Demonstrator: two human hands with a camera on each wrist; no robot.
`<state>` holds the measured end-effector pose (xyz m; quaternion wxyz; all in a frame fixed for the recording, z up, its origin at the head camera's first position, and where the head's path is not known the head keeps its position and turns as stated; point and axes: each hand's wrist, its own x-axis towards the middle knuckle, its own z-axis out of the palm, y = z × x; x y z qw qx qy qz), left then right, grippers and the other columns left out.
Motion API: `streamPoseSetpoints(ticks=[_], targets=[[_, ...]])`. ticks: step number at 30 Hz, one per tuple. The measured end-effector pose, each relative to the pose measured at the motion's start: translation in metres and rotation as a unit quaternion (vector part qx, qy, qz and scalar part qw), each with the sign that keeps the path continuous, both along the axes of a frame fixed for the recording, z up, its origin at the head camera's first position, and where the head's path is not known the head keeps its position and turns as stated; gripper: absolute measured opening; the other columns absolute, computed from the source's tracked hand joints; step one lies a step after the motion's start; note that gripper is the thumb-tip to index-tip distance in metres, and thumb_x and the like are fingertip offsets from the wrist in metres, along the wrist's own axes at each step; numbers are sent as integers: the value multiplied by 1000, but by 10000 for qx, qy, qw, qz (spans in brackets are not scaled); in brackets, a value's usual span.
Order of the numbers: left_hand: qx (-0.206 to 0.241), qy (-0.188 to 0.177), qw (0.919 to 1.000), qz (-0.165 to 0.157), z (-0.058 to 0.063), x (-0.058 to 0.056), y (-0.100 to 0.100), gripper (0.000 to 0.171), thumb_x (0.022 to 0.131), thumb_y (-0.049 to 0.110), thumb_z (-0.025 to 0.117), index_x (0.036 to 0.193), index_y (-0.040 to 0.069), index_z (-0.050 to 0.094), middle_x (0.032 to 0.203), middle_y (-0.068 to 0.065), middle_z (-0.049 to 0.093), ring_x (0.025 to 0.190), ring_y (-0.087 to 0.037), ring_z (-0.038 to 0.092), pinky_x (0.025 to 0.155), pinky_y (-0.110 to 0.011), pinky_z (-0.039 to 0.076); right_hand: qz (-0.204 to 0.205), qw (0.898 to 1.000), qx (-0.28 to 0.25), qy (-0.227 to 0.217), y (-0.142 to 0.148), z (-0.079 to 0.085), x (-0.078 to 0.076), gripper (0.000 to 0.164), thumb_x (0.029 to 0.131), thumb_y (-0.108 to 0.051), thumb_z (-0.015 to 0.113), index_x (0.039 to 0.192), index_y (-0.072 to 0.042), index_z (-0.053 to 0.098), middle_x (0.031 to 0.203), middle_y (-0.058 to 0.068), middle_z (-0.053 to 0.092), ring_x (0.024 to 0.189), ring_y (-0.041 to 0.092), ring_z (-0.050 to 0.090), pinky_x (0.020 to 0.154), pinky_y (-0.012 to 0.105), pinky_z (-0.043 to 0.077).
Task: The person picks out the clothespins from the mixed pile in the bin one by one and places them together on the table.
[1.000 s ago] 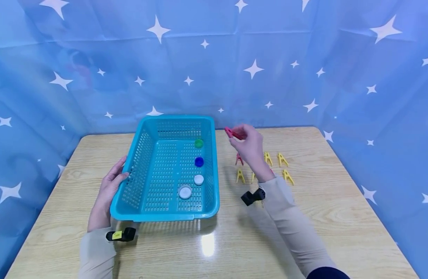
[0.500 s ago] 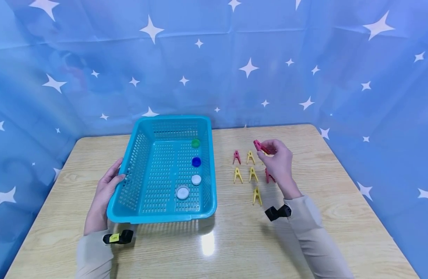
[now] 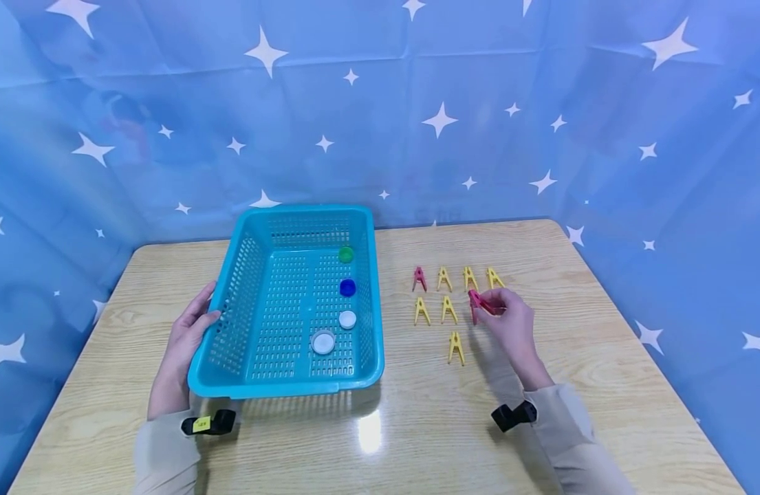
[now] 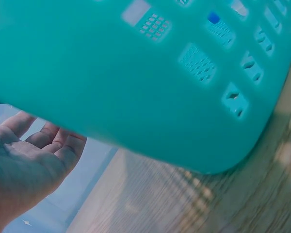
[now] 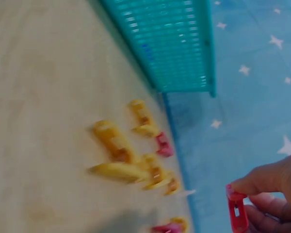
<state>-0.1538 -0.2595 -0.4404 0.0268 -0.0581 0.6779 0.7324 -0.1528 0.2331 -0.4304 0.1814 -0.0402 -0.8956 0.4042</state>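
Note:
My left hand [image 3: 183,344] grips the left side of a turquoise plastic basket [image 3: 280,389]. In the left wrist view its curled fingers [image 4: 70,150] show past the basket's edge. The right hand [image 3: 514,331] pinches a red clothespin [image 5: 238,213] between thumb and fingers, low over the right part of the table. In the head view that clothespin overlaps another red clothespin [image 3: 474,317] on the table. Yellow clothespins [image 3: 449,309] lie in rows left of and beyond the right hand. One more red clothespin [image 3: 419,279] lies at the left end of the far row.
Inside the basket, along its right side, are a green cap [image 3: 346,254], a blue cap [image 3: 347,287], a white cap [image 3: 347,320] and a larger white round piece [image 3: 322,342]. A blue curtain with white stars [image 3: 440,120] hangs behind the wooden table [image 3: 429,426].
The right hand has moved right, then toward the near side and lower, carrying the red clothespin from beside the basket to the clothespin rows. The left hand keeps its grip on the basket.

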Motion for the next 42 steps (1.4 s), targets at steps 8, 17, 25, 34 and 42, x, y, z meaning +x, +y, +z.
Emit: streamPoseSetpoints(ticks=[8, 17, 25, 34, 42], targets=[[-25, -25, 10000, -1, 1, 0, 0, 57, 96, 27, 53, 148, 26, 30, 128, 10, 43, 107, -1, 47, 78, -16, 47, -156, 9994, 215, -229, 7, -20, 15, 19, 74, 2, 73, 91, 6, 65, 86, 20, 65, 77, 31, 61, 63, 20, 44], [11, 70, 10000, -1, -1, 1, -2, 57, 96, 26, 54, 148, 23, 30, 129, 7, 43, 105, -2, 49, 76, -17, 49, -352, 9975, 228, -573, 10, -31, 27, 18, 75, 3, 71, 91, 7, 65, 85, 21, 64, 76, 29, 59, 62, 20, 42], [-20, 8, 10000, 38, -1, 1, -2, 57, 96, 26, 53, 148, 25, 31, 131, 5, 42, 105, -2, 49, 76, -17, 49, -323, 9955, 356, -816, 11, -38, 34, 20, 74, 3, 71, 93, 6, 64, 84, 19, 62, 76, 28, 58, 66, 29, 43], [-649, -25, 9978, -103, 1, -1, -7, 58, 96, 31, 52, 149, 25, 28, 138, -2, 37, 105, -2, 45, 75, -16, 48, -216, 9906, 554, -1233, 10, -40, 35, 17, 74, -2, 71, 87, 5, 61, 83, 16, 56, 77, 27, 52, 66, 33, 40], [-2185, 554, 9713, -760, 11, -2, -23, 61, 99, 34, 43, 150, 10, 19, 143, -26, 30, 104, 6, 44, 78, -13, 44, -85, 9930, 617, -1003, 10, -33, 36, 17, 77, -8, 73, 82, 4, 62, 83, 16, 57, 77, 27, 53, 68, 36, 42]])
